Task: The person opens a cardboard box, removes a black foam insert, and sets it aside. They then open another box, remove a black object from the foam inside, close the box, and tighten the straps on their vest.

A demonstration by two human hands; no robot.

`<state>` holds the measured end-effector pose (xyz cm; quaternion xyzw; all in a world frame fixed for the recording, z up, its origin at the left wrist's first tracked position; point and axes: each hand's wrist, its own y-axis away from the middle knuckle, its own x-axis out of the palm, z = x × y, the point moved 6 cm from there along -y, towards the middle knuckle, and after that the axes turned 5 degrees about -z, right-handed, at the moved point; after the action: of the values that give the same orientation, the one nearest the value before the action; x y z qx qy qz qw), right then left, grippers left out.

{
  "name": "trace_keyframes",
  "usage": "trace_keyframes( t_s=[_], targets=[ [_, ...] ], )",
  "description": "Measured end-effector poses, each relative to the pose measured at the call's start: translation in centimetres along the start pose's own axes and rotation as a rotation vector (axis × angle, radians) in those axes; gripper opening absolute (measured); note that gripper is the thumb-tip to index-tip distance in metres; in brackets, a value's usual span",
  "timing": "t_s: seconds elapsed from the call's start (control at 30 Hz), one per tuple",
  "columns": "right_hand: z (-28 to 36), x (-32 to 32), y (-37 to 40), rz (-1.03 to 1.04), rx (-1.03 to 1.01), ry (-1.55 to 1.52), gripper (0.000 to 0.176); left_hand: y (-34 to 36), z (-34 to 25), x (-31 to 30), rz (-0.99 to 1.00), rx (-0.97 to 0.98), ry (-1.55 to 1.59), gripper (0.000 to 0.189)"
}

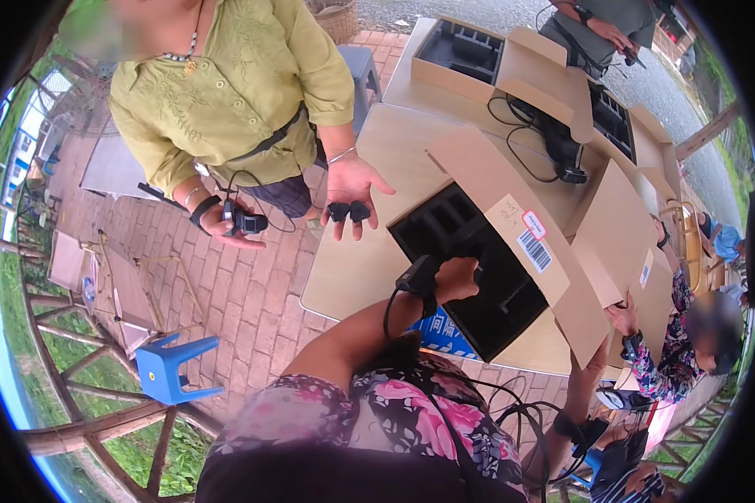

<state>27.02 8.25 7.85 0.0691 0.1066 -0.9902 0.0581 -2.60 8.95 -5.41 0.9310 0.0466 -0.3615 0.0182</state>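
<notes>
My left hand [457, 278], with a black device strapped to its wrist, is over the black foam insert [499, 306] of an open cardboard box [554, 289]. Its fingers are curled, and what they hold, if anything, is hard to make out. At the near edge of the raised, labelled lid, my right hand [591, 360] grips the cardboard flap [572, 331], its fingers partly hidden behind it. The foam has several cut-out slots at its far end. Across from me, a person in a green shirt holds out two small black pieces [348, 211] on an open palm.
That person's other hand carries a black device [247, 222]. More open boxes [457, 59] and a black cabled item [558, 142] lie on the table [352, 277]. Another person's hand [621, 318] touches a box at right. A blue stool [176, 369] stands on the brick floor.
</notes>
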Motion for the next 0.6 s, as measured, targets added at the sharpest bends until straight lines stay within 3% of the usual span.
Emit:
trace_keyframes(
  t_s=[0.03, 0.1, 0.13, 0.3, 0.43, 0.6],
  targets=[
    [0.0, -0.1, -0.1, 0.005, -0.002, 0.004, 0.066, -0.2, 0.4, 0.2, -0.004, -0.002, 0.005, 0.028],
    [0.6, 0.3, 0.0, 0.023, 0.034, 0.02, 0.064, -0.2, 1.2, 0.6, 0.232, -0.233, 0.391, 0.03],
    [0.5, 0.3, 0.1, 0.009, 0.034, 0.031, 0.064, -0.3, 1.5, 0.5, 0.245, -0.222, 0.397, 0.03],
    [1.5, 1.2, 0.4, 0.004, -0.009, 0.063, 0.06, 0.9, 4.3, 2.6, 0.364, -0.591, 0.757, 0.034],
    [2.0, 1.7, 0.7, 0.009, 0.006, 0.036, 0.06, 1.1, 4.7, 2.3, 0.412, -0.642, 0.927, 0.02],
    [1.8, 1.6, 0.7, -0.026, 0.002, 0.119, 0.062, 0.5, 4.1, 1.6, 0.379, -0.58, 0.751, 0.018]
  ],
)
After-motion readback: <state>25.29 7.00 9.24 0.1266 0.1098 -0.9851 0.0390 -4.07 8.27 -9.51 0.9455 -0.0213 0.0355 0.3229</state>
